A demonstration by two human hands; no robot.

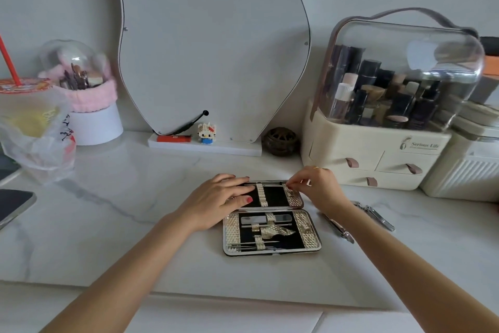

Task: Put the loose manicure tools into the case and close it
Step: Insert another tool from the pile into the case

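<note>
The case [271, 218] is lying open on the surface [135, 224]. The left hand [221, 197] is pressing its far half, fingers [237, 181] straight. The right hand [316, 187] is pinching a thin tool [266, 183] there; two clippers [375, 215] are lying right of it.

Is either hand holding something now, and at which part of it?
The right hand pinches a thin metal tool at its right end, in the case's far half. The left hand only lies flat on that half.
</note>
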